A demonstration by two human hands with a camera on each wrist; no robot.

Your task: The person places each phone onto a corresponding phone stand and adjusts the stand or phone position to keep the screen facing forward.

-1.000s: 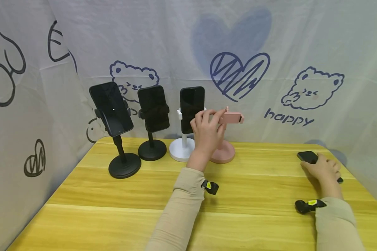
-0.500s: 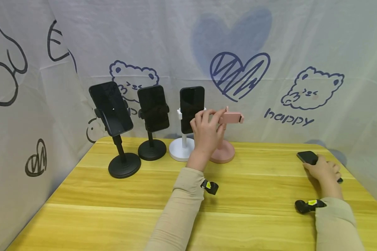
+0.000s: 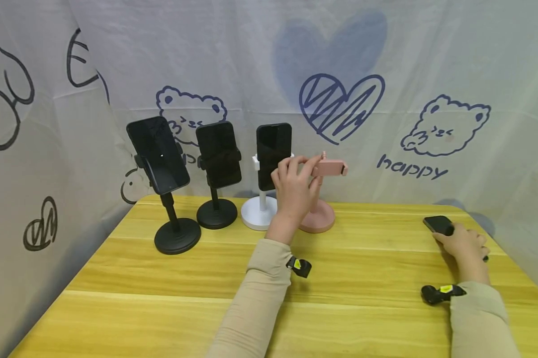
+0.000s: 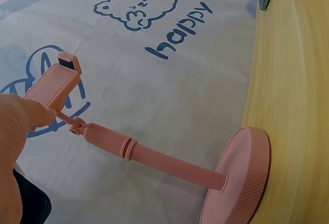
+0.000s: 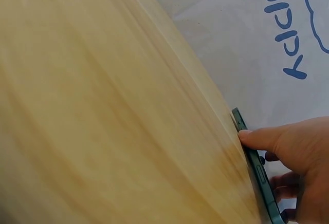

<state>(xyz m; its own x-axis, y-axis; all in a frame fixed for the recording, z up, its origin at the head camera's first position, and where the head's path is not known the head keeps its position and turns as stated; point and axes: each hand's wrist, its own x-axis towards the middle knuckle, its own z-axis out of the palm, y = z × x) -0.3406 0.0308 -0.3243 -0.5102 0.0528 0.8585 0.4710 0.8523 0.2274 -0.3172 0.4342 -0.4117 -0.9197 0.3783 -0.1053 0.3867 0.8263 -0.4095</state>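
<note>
My left hand [image 3: 293, 191] pinches the left end of the clamp on a pink phone stand [image 3: 320, 219], whose clamp holds no phone. The left wrist view shows the thumb against the pink clamp [image 4: 55, 84], above the ribbed stem and round base. At the table's right side, my right hand [image 3: 463, 243] grips a dark phone [image 3: 441, 224] by its long edges. In the right wrist view, the thumb lies on the phone's greenish side [image 5: 259, 170] and the other fingers reach across to the far side. The phone lies flat, close over the tabletop; the palm hides its middle.
Left of the pink stand, a white stand [image 3: 253, 214] and two black stands, one at the front left [image 3: 177, 236] and another behind it [image 3: 217, 214], each hold a dark phone upright. They stand on a wooden table [image 3: 363, 308] before a printed curtain [image 3: 251, 59].
My right thumb has drawn in slightly against the phone's edge, and less of the phone's near end shows. The left hand and the pink stand have stayed where they were.
</note>
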